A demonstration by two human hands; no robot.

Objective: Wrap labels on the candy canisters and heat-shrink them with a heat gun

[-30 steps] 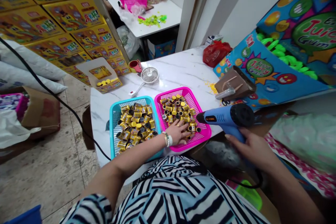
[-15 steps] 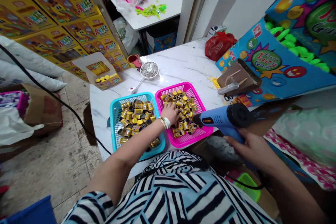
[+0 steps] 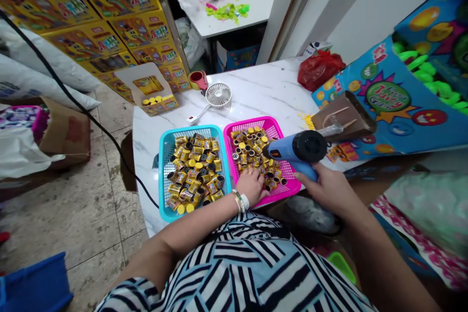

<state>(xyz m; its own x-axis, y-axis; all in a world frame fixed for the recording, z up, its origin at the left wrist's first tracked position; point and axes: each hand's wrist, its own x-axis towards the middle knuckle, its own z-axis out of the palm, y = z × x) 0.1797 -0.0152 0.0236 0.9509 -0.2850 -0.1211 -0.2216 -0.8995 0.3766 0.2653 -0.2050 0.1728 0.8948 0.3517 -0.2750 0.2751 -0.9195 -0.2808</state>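
Note:
A pink basket (image 3: 290, 186) and a teal basket (image 3: 164, 175) sit side by side on the white marble table (image 3: 263, 92), both filled with several small yellow-wrapped rolls (image 3: 193, 170). My left hand (image 3: 251, 184) lies on the rolls at the near edge of the pink basket, fingers spread. My right hand (image 3: 327, 189) grips the handle of a blue heat gun (image 3: 294, 148), whose nozzle points left over the pink basket's rolls.
A small white fan (image 3: 218, 95), a red tape dispenser (image 3: 198, 79) and a red bag (image 3: 319, 68) stand further back. A brown holder (image 3: 343, 119) and a colourful gum display box (image 3: 402, 102) lie at right. Yellow cartons (image 3: 95, 14) are stacked left. A black cable (image 3: 73, 102) crosses the floor.
My right hand has brought the heat gun left, over the pink basket. My left hand shifted within the pink basket, now at its near edge. The view shifted slightly.

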